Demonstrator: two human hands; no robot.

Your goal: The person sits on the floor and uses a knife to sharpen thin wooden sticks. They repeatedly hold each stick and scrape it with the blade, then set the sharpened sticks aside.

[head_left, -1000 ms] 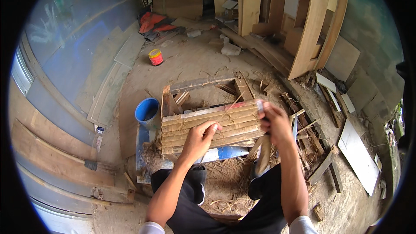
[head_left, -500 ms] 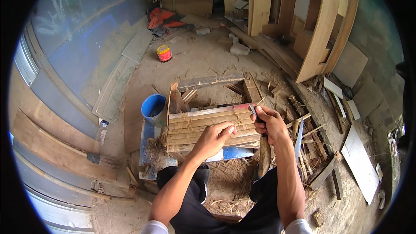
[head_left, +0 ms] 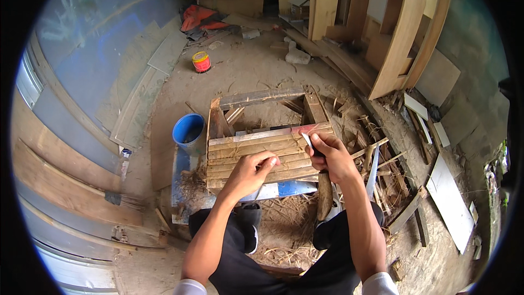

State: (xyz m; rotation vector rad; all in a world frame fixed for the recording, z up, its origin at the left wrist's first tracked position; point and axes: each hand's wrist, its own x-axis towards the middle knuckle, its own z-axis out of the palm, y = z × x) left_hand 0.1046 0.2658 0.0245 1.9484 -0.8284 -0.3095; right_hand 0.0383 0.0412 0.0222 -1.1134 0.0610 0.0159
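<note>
My right hand (head_left: 333, 158) is closed around a knife, its short pale blade (head_left: 307, 140) pointing up and left past the thumb. Below that hand a long wooden handle (head_left: 325, 199) hangs down toward my knee; it appears to belong to the knife. My left hand (head_left: 251, 173) is closed in a pinch, thumb against fingers, and whatever it holds is too small to make out. Both hands hover over a low wooden bench (head_left: 256, 150) topped with slats. A reddish mark (head_left: 305, 129) colours the far slat near the blade.
A blue bucket (head_left: 189, 128) stands left of the bench. Wood strips and shavings (head_left: 382, 169) litter the right side, beside a saw-like blade (head_left: 373, 172). Farther off are a red-yellow can (head_left: 201, 62), an orange cloth (head_left: 197, 17) and leaning wooden frames (head_left: 406, 38).
My left hand has drawn a little to the left, away from the knife. My right hand keeps its grip on the knife near the far slat. The whole view has shifted slightly.
</note>
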